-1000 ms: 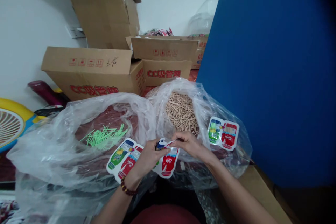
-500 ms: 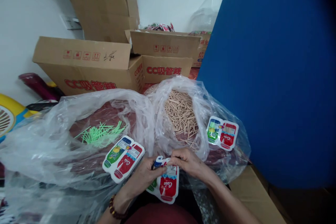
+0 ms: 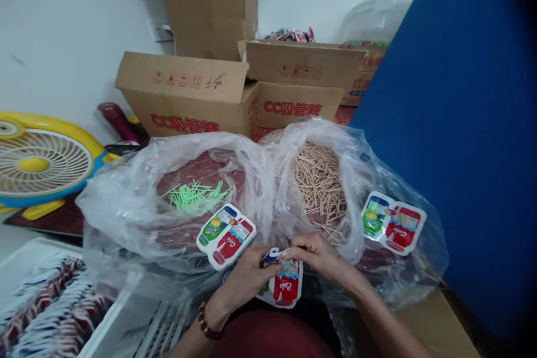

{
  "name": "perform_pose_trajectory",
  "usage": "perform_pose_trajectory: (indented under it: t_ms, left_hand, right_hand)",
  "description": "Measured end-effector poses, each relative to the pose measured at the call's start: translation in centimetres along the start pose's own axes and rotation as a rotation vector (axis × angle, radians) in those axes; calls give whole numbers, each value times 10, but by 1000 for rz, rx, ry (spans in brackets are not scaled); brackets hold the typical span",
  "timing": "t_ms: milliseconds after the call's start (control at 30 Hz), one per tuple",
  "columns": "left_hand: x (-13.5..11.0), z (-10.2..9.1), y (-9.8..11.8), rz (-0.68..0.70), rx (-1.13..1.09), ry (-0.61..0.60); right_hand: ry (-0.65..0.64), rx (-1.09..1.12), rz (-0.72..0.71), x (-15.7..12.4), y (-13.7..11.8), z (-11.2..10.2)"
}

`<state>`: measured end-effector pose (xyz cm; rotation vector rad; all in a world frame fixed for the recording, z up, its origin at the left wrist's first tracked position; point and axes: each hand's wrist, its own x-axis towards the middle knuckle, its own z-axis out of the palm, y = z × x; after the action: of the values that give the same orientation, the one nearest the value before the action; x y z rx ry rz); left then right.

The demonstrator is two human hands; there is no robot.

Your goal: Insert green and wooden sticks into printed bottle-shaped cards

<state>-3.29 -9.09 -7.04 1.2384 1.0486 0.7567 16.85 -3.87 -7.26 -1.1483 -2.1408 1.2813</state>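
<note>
Close to my body, a bottle-shaped packet (image 3: pixel 288 286) printed with a red cola bottle and a green one is between my hands. My left hand (image 3: pixel 253 271), with a bead bracelet at the wrist, grips its left side, thumb on the front. At its top edge, the fingers of my right hand (image 3: pixel 316 254) are pinched; what lies inside the pinch is hidden. A second such packet (image 3: pixel 226 236) lies left of my hands, beside light green sticks (image 3: pixel 195 196) in an open clear plastic bag (image 3: pixel 126 190). Tan sticks (image 3: pixel 319 179) fill another bag, with a third packet (image 3: pixel 394 222) to their right.
Cardboard boxes (image 3: pixel 180 106) stand behind the bags against the wall. A yellow and blue fan (image 3: pixel 46 162) is at left, above a white crate (image 3: pixel 104 327) with rows of packets. A large blue panel (image 3: pixel 453 140) bounds the right side.
My view has turned left, so everything sits further right and the fan and crate show more fully. Both hands stay on the same packet, the right still pinching at its top.
</note>
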Motion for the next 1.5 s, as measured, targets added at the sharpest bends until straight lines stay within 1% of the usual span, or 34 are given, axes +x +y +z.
perform_pose_trajectory:
  t_ms: [133, 300, 367, 400, 500, 600, 700, 767, 900, 1000, 1133, 1267, 1400, 1500]
  left_hand:
    - [-13, -13, -1, -15, -41, 38]
    - [-20, -31, -5, -2, -142, 110]
    - [-21, -37, -6, -1, -199, 146]
    - [-22, -41, -6, -4, -235, 160]
    - [-27, -53, -9, -13, -354, 219]
    - [-35, -65, -16, -8, -410, 301]
    - [-45, -76, -23, -6, -452, 336]
    - [-51, -83, -26, -15, -502, 372]
    - [-62, -99, -29, -60, -606, 478]
    - [-70, -110, -30, -38, -663, 495]
    - [-76, -120, -36, -1, -752, 504]
    - [-74, -127, -41, -29, -833, 607]
    - [-70, -130, -45, -42, -896, 682]
    - [-69, -130, -47, -47, -891, 701]
  right_hand:
    - [-72, 82, -20, 13, -12, 10]
    - [-115, 133, -72, 31, -32, 15]
    - [-107, 125, -108, 45, -38, 16]
    - [-82, 113, -124, 55, -39, 17]
    - [28, -16, -180, 96, -43, 24]
    - [54, -259, -273, 148, -53, 35]
    - [16, -568, -386, 199, -71, 53]
    - [-20, -734, -446, 228, -83, 68]
    - [-109, -870, -531, 273, -98, 102]
    - [-174, -952, -617, 298, -100, 121]
    - [-287, -1012, -738, 321, -97, 134]
    - [-377, -1060, -852, 333, -96, 138]
    - [-414, -1104, -970, 334, -94, 141]
    - [-410, -1088, -975, 335, -91, 142]
